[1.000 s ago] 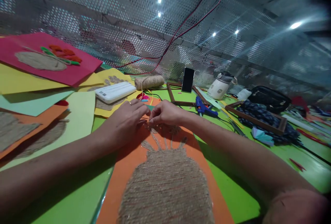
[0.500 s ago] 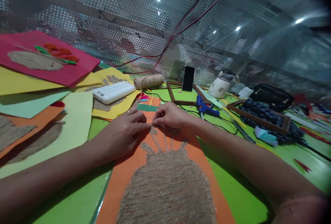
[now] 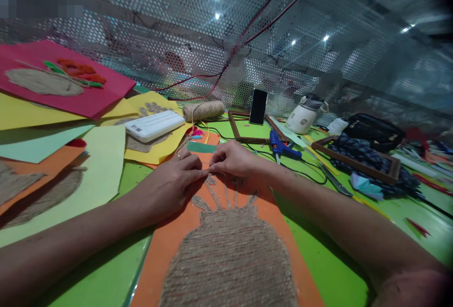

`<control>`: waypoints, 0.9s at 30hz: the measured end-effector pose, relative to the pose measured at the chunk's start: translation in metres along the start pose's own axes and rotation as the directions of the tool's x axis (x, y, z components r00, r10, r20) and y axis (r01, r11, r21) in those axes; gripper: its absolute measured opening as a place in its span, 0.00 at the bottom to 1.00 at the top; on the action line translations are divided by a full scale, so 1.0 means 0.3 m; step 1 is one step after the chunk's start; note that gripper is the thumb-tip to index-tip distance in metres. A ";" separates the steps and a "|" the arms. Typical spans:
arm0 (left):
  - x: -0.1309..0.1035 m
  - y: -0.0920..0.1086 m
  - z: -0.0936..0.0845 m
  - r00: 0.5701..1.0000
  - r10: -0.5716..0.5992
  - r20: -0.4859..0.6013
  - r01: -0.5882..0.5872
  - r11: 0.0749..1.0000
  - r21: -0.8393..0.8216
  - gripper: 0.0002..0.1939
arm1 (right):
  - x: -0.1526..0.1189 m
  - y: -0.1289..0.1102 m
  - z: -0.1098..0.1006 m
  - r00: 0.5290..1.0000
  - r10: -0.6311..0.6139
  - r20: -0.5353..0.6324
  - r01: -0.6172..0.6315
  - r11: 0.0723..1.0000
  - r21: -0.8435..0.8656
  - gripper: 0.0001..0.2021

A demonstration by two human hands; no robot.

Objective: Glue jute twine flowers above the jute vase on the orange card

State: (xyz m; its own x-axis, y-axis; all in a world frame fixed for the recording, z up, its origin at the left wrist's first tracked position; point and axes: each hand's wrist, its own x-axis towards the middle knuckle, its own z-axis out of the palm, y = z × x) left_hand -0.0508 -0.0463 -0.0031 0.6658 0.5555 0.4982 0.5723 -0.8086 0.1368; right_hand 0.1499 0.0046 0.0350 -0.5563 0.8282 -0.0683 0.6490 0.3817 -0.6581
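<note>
An orange sheet [image 3: 161,250] lies before me, bearing a vase shape covered in rows of jute twine [image 3: 230,255]. Thin stems and leaf loops of twine [image 3: 214,196] rise from its top. My left hand [image 3: 177,174], with a ring on one finger, rests on the sheet above the stems, its thumb and forefinger pinched on the twine. Right against it, my right hand [image 3: 231,158] pinches the same spot with closed fingertips. A strand runs from the jute spool [image 3: 205,110] down behind my left hand. The fingers hide most of the held twine.
Coloured sheets with twine shapes, topped by a pink one [image 3: 109,85], and a white power bank [image 3: 155,126] lie left. Beyond are a wooden frame [image 3: 240,140] and a phone [image 3: 258,106]. Right are a blue glue gun [image 3: 283,149], a bottle [image 3: 303,115] and scissors [image 3: 338,184].
Both hands stay pinched together at nearly the same spot, with only a slight shift of the fingers. The view has tilted a little.
</note>
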 end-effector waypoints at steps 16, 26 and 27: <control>-0.017 -0.067 0.041 0.995 -0.100 -0.008 0.096 0.973 -0.211 0.14 | 0.013 0.008 0.001 1.000 -0.027 -0.016 0.024 0.992 -0.123 0.05; -0.030 -0.087 0.055 0.995 -0.098 -0.020 0.089 0.955 -0.282 0.15 | -0.002 -0.001 -0.013 0.999 -0.039 0.021 0.041 0.986 -0.163 0.05; -0.030 -0.088 0.054 0.995 -0.099 -0.018 0.090 0.954 -0.285 0.15 | -0.003 -0.003 -0.015 0.999 -0.043 0.026 0.047 0.984 -0.171 0.05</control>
State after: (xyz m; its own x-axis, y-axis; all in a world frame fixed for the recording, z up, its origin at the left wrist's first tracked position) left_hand -0.0641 -0.0268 -0.0251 0.5966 0.6295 0.4977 0.4698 -0.7768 0.4193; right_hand 0.1522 0.0054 0.0390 -0.5972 0.7999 -0.0593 0.7013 0.4849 -0.5226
